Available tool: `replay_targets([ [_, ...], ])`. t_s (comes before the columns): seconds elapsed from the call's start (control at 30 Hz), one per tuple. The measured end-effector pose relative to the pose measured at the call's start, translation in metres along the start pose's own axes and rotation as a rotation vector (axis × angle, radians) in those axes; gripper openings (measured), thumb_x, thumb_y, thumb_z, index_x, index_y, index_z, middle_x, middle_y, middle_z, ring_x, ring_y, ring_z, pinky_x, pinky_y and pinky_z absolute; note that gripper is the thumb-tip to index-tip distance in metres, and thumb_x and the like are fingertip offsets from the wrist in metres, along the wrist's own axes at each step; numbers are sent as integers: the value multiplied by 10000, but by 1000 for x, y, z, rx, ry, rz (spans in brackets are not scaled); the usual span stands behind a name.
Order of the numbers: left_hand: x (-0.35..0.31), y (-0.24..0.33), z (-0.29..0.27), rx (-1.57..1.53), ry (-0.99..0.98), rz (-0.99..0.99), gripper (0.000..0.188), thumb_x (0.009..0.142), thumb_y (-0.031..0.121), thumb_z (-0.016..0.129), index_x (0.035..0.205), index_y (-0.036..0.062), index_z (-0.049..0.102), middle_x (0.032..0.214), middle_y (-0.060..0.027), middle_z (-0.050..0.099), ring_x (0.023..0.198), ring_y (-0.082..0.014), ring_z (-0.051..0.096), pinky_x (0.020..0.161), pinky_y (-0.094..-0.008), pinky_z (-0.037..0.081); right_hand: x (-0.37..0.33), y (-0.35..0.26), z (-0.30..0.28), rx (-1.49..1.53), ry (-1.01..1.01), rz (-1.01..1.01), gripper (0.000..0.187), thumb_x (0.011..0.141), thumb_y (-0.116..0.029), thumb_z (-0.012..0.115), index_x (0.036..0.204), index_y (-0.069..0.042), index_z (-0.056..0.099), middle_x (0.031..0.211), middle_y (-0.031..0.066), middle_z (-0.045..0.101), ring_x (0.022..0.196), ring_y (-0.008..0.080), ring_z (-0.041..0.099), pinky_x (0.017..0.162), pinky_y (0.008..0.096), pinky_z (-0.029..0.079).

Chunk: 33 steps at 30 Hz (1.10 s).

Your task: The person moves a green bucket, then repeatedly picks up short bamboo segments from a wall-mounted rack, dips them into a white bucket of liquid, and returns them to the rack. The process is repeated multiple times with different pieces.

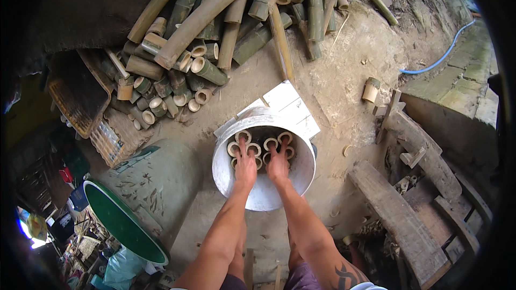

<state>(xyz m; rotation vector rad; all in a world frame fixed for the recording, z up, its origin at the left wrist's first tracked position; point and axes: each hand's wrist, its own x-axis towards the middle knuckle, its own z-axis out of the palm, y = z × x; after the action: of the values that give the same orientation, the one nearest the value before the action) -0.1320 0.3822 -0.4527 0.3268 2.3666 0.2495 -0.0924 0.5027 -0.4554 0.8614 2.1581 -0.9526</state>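
A wide white round tub [220,174] stands in front of me, and both my hands reach down into it. Inside are several short cut bamboo tubes [234,149] standing with their round open ends up. My left hand [246,167] grips a cluster of them at the left, its fingers poked into the open ends. To its right, my right hand [277,166] holds another cluster the same way, fingers in the tube mouths. The lower ends of the tubes and my fingertips are hidden.
Bamboo poles [215,13] and cut pieces [156,104] are heaped at the far side. A large drum with a green inside [121,225] lies at left. White boards [293,108] lie behind the tub. Wooden planks [398,225] stand at right, near a loose bamboo piece [371,90].
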Motion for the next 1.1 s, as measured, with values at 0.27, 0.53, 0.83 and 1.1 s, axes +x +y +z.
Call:
replay_targets([
  [0.27,28,-9,2,-123,88,55,323,860,-58,588,1183,-70,584,1574,-288,237,1239,-514,484,1022,-554,499,18,-1,2,-25,188,-157,588,734,71,665,1297,-75,581,1615,270,205,1369,538,364,1045,547,475],
  [0.53,11,-7,12,-143,13,24,407,821,-72,644,1218,-73,557,1588,-285,187,1265,-516,473,1024,-529,513,15,4,0,-52,15,-86,650,773,58,624,1399,-99,546,1656,275,148,1406,536,369,1073,491,479],
  [0.83,14,-13,-23,-174,63,99,377,776,-117,651,1138,-12,632,1515,-264,313,1198,-510,526,1022,-538,487,20,1,-16,112,134,-134,543,731,61,591,1252,-80,653,1599,267,289,1349,502,447,1082,493,454],
  [1.1,-72,17,-107,-273,144,139,303,822,-106,601,1108,-18,645,1529,-271,312,1212,-508,515,993,-543,486,-1,-7,-52,206,59,-147,507,702,64,533,1169,-46,697,1586,246,349,1383,487,430,1122,474,425],
])
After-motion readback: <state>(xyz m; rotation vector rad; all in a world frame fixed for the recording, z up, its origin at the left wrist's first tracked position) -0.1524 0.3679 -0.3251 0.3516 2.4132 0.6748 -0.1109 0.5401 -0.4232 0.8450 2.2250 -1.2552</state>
